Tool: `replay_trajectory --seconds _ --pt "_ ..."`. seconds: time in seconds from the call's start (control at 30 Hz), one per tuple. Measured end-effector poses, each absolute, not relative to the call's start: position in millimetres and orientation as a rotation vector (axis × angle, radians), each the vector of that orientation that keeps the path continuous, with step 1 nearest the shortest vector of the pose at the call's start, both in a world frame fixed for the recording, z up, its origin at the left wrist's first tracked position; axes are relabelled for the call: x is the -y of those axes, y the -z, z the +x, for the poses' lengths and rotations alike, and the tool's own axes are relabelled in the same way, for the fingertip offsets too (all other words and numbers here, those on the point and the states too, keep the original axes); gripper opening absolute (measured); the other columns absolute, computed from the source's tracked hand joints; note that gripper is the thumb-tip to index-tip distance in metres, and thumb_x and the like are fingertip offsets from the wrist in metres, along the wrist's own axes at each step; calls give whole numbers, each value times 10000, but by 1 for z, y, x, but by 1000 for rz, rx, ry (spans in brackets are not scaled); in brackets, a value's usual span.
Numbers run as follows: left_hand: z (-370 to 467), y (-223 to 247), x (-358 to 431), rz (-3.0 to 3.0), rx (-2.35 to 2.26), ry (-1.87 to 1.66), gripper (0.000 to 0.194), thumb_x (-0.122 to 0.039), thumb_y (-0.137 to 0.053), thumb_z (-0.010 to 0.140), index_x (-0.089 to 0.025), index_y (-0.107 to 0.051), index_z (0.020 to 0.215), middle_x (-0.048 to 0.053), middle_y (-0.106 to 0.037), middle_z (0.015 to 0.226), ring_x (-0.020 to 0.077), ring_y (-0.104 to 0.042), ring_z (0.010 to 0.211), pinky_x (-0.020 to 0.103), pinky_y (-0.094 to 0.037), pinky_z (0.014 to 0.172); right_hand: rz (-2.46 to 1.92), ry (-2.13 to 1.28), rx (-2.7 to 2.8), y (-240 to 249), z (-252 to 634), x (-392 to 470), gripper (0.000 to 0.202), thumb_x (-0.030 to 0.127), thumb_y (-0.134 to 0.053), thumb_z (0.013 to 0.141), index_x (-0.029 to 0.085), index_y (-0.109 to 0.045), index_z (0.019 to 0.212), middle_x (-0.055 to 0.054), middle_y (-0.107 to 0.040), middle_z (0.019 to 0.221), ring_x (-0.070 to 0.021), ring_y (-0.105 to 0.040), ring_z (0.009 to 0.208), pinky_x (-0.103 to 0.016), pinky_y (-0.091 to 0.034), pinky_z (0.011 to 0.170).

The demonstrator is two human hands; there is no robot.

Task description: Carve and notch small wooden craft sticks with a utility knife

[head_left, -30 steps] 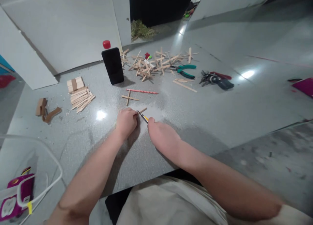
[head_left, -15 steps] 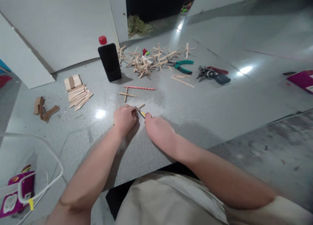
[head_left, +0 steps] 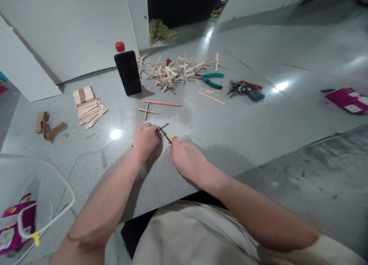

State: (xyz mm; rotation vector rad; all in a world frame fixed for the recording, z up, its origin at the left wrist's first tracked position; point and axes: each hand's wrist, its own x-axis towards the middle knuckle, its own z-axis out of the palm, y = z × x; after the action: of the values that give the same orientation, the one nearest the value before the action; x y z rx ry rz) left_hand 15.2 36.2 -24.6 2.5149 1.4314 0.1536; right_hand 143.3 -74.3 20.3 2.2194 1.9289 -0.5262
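Note:
My left hand (head_left: pixel 146 141) is closed on a wooden craft stick (head_left: pixel 165 125), pressing it near the table surface. The stick's far end sticks out beyond my fingers; the rest is hidden. Wrapped in my right hand (head_left: pixel 188 157) is a slim utility knife (head_left: pixel 166 135) with a yellow part, its blade tip touching or just over the stick close to my left fingertips. Two sticks joined as a cross (head_left: pixel 147 111) lie just beyond my hands, with a red patterned pencil (head_left: pixel 163 103) behind them.
A dark phone (head_left: pixel 128 73) leans upright before a red-capped bottle (head_left: pixel 120 46). Behind lies a heap of stick crosses (head_left: pixel 166 81), with green-handled pliers (head_left: pixel 213 80) and a multi-tool bundle (head_left: pixel 246 90) to the right. Stacked sticks (head_left: pixel 90 113) and brown cardboard pieces (head_left: pixel 42 122) lie left.
The knife has drawn slightly back toward me, showing more of its length. My left hand stays on the stick. The whole view has shifted a little.

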Motion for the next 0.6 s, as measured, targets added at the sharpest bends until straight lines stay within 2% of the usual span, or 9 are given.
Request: replay_trajectory --seconds 0.1,0.27,0.43,0.6 --pt "14 27 -38 2529 -1392 -182 338 -395 -651 1027 -172 -644 1281 99 -666 1283 224 -680 1100 440 -606 954 2208 553 -1941 -20 145 75 282 127 -353 1049 60 -562 1225 -215 -772 987 -293 -789 934 -325 -553 715" --pt "12 29 -41 2541 -1339 -217 328 -395 -645 1030 -178 -647 1276 99 -666 1284 220 -680 1095 434 -607 953 2189 572 -1954 -25 146 73 306 64 -327 1026 56 -557 1229 -227 -775 998 -294 -790 940 -331 -534 703" --pt "13 27 -41 2527 -1325 -243 326 -396 -646 1030 -176 -650 1271 98 -668 1278 218 -681 1091 433 -607 952 2159 558 -1996 -31 150 69 260 135 -360 1055 72 -557 1214 -219 -775 976 -303 -790 927 -324 -514 684" --pt "14 22 -41 2510 -1338 -243 321 -395 -646 1030 -175 -652 1263 96 -673 1267 216 -683 1082 430 -609 947 2146 536 -2032 -31 151 63 264 133 -354 1056 72 -556 1215 -200 -776 947 -282 -785 924 -306 -513 691"
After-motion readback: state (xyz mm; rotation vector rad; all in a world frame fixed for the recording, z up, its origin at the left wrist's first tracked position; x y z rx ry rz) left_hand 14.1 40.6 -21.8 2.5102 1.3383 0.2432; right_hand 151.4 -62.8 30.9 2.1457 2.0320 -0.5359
